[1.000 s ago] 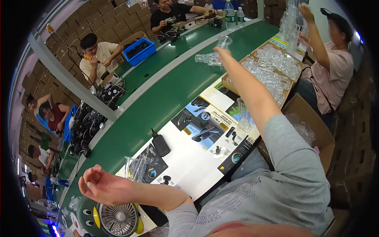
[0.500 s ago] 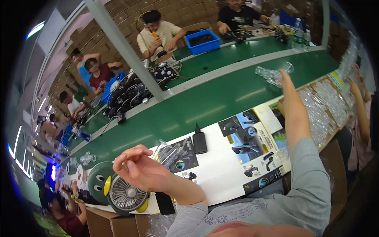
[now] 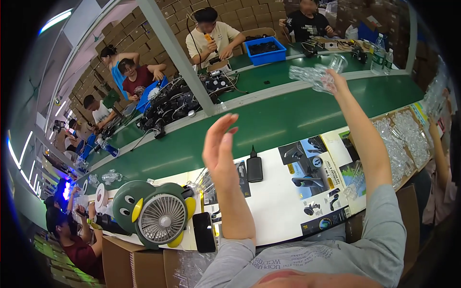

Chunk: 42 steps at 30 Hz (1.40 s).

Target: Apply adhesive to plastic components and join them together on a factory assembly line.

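My right hand [image 3: 338, 82] is stretched far over the green belt, closed on clear plastic parts [image 3: 307, 76] that stick out on both sides of it. My left hand [image 3: 220, 151] is raised over the near edge of the belt, fingers extended, with nothing in it. Below and beside it, several clear plastic pieces [image 3: 204, 186] lie on the white work surface, partly hidden by my forearm. To its right stands a black bottle with a pointed nozzle [image 3: 254, 167]. Near my left forearm lies a black phone [image 3: 204, 232].
A green penguin-shaped fan [image 3: 162, 217] sits at the left. Printed package sheets [image 3: 307, 168] cover the work surface. At the right, a cardboard box [image 3: 418, 161] holds many clear plastic parts. Across the green belt [image 3: 269, 113] are co-workers, a blue bin [image 3: 265, 56] and black cabled devices [image 3: 168, 105].
My right hand has lifted and reached farther over the belt with the clear plastic parts. My left hand has risen and moved right, its fingers straightening. The view has shifted slightly.
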Each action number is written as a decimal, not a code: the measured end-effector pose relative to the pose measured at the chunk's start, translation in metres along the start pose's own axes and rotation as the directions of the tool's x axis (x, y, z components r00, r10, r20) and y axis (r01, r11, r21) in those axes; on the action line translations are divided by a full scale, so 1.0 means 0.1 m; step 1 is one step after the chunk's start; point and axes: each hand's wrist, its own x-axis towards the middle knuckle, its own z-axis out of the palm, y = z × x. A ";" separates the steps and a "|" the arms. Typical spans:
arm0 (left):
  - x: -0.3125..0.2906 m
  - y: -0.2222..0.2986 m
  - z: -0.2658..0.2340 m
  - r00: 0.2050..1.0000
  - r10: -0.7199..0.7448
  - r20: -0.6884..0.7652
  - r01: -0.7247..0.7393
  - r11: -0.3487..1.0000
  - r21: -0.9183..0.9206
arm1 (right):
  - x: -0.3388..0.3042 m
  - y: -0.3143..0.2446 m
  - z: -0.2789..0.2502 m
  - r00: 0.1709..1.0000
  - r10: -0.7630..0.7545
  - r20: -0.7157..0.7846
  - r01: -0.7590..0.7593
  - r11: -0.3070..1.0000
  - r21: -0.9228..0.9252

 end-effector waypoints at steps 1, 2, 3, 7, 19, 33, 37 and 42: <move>0.01 -0.05 0.01 0.992 -0.109 0.068 0.116 0.987 -0.111 | -0.25 -0.11 0.28 0.997 -0.026 0.066 0.025 1.000 0.015; 0.01 -0.07 0.02 0.967 -0.203 0.152 0.234 0.947 -0.219 | -0.48 -0.23 0.51 0.997 -0.029 0.074 0.028 1.000 0.013; 0.02 -0.10 0.04 0.968 -0.198 0.152 0.229 0.947 -0.227 | -0.70 -0.36 0.67 0.980 -0.141 0.144 0.147 0.989 -0.032; 0.00 -0.30 0.10 0.860 -0.400 0.316 0.508 0.618 -0.601 | -1.61 -0.63 1.17 0.853 -0.422 0.307 0.465 0.882 -0.079; 0.05 -0.44 0.03 0.706 -0.702 0.097 0.345 0.221 -0.912 | -2.75 0.00 1.23 0.697 -0.300 0.651 0.443 0.895 -0.062; 0.23 -0.45 -0.68 0.808 -0.558 -0.191 0.045 0.381 -0.923 | -2.79 -0.30 0.94 0.774 -0.319 0.547 0.333 0.940 0.077; 0.16 -0.23 -0.54 0.912 -0.377 -0.164 0.027 0.453 -0.891 | -2.82 -0.32 0.96 0.753 -0.280 0.596 0.340 0.940 0.011; 0.09 0.01 -0.57 0.982 -0.148 -0.120 -0.072 0.298 -0.952 | -2.96 -0.40 0.99 0.690 -0.159 0.706 0.352 0.926 -0.135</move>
